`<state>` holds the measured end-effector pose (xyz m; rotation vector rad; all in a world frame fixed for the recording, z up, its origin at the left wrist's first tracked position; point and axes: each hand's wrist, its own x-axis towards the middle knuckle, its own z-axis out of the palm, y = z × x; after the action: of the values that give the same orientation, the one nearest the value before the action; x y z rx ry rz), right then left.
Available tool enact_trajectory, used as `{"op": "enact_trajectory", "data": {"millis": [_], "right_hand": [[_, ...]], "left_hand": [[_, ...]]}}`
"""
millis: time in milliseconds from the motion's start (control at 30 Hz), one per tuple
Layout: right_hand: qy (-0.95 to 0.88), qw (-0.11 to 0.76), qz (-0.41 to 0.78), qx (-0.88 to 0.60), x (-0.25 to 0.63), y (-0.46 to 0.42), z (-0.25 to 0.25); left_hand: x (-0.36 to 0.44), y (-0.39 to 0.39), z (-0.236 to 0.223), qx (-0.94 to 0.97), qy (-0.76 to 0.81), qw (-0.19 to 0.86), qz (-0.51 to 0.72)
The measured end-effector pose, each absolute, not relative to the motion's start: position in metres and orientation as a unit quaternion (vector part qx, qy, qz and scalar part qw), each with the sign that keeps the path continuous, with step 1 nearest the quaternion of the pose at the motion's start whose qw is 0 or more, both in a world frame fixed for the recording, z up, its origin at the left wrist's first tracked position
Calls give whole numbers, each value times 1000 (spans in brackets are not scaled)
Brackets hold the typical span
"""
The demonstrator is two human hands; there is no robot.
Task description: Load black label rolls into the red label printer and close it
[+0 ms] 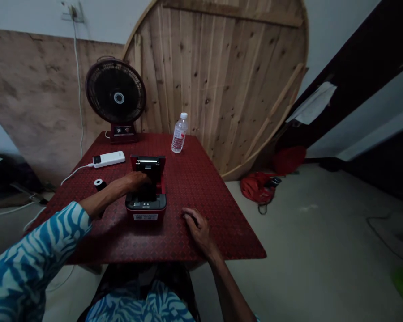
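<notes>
A small red and black receipt printer [146, 206] stands on the table with its lid [148, 162] raised. Reaching in from the left, my left hand [137, 180] is over the printer's open compartment. Its fingertips are lost in the dark interior, so what they hold, if anything, is hidden. My right hand [198, 227] rests on the tabletop to the right of the printer, fingers loosely bent and apart, with nothing in it. Partly behind my left forearm is a small dark roll [100, 184] with a white ring-shaped end.
The table [201, 192] has a red patterned top. Behind the printer are a white power bank [111, 158] with a cable, a fan [116, 96] and a water bottle [179, 134]. A round wooden board [215, 80] leans on the wall. A red bag [257, 187] lies on the floor.
</notes>
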<state>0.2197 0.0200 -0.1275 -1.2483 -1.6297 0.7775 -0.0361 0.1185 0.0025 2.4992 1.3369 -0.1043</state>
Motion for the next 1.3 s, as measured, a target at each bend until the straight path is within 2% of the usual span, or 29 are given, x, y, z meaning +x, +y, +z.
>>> {"op": "enact_trajectory", "data": {"millis": [200,400,600,833,967,1133,1300], "right_hand": [[-658,461,323,-501,218,21,-125],[-656,465,314,-505,216,22,-126],[-632,460,351,-516,220,24,-125],[-624,538,364,-434,170,109,-57],[-630,547,353,-423,139,152,-32],[-679,535,303,-402,144,122,-48],[-698,528,271,-401,155,81,-76]], "left_hand": [[-66,64,6,804,484,251,236],[-66,39,-16,814,472,205,271],[-58,33,-25,849,432,63,298],[-56,15,-23,870,408,-18,276],[-56,9,-27,873,405,-57,268],[-55,-2,-32,871,404,-52,275],[-63,4,-41,810,458,-32,365]]}}
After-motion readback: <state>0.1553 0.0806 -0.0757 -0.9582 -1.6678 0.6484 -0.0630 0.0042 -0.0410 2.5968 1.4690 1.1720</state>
